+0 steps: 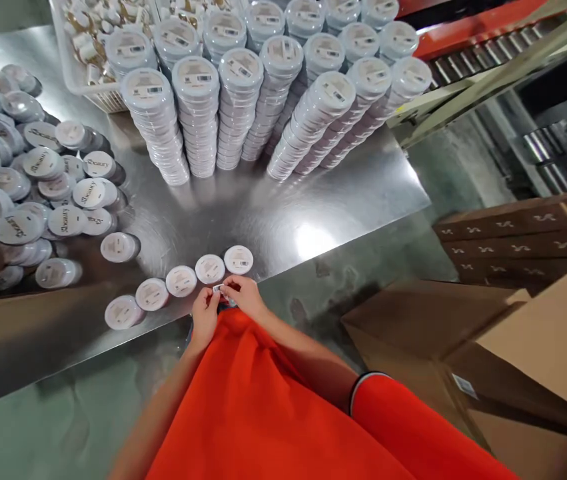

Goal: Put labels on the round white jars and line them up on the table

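Note:
Close to my body, at the front edge of the metal table [198,217], my left hand [205,315] and my right hand [246,297] meet with fingertips pinched together. Between them is a small white label [218,287] with a dark print on it; its exact shape is partly hidden by the fingers. Just beyond the hands, several round white jars lie in a slanting row along the edge, printed faces up. Nearest to my fingers are one jar [210,269] and the end jar [238,259]; the jar at the other end [124,312] sits lower left.
Tall stacks of shrink-wrapped jars [196,120] stand at the back. A white basket [70,73] of small bottles is behind them. Loose jars [18,227] are heaped at left. An open cardboard box [413,320] and stacked cartons [513,247] stand right; a roller conveyor [488,53] runs behind.

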`<state>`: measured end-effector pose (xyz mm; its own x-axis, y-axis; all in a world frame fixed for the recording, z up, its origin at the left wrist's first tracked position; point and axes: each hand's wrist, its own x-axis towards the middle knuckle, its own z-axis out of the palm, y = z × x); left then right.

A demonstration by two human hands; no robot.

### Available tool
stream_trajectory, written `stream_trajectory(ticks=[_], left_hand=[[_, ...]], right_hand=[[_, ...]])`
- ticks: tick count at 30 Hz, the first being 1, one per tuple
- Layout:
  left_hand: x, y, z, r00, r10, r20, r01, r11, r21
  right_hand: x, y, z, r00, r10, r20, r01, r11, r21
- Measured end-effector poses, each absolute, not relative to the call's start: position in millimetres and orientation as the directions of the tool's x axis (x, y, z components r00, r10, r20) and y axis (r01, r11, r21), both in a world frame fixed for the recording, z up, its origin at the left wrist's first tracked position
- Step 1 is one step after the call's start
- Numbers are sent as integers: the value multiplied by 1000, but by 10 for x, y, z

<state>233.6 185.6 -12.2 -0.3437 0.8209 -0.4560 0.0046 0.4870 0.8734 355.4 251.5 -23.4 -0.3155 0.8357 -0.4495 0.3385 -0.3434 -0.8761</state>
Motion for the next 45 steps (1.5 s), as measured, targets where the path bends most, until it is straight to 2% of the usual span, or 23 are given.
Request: stream_trajectory(ticks=[4, 11, 14, 16, 22, 26, 31, 40, 45], left_hand=[[2330, 1897, -185, -394, 789, -472, 66, 536, 842], [2360, 1977, -244, -453, 747, -487, 35, 560, 828], [2354, 1960, -245, -491, 752, -440, 157, 574, 804], [2349, 1930, -265, -488, 772, -408, 242, 569, 786], [2370, 1895, -365, -280, 913, -297, 575, 407, 710], [2406, 1925, -371, -188, 923, -335, 691, 367, 623], [2426, 1935, -374, -185, 911, -368, 723, 380, 577], [2429, 1921, -395, -199, 907, -371, 699, 397, 595], [2428, 1921, -390, -208, 900, -382, 701, 410, 584]], right_hand=[[3547, 2577, -246, -335, 861, -382, 485, -189, -853], [3520, 2727, -338, -332, 861, -385, 388, -247, -888], [3516, 2836, -362, -331, 854, -402, 378, -270, -885], [3517, 2953, -397, -322, 851, -414, 430, -258, -865], [3445, 3278, -514, -434, 825, -362, 707, 62, -705], [3361, 3266, -563, -449, 799, -400, 785, 139, -603], [3336, 3177, -655, -445, 815, -372, 791, 162, -589], [3309, 3147, -646, -436, 824, -360, 817, 196, -542], [3325, 3140, -603, -497, 820, -284, 818, 334, -468]])
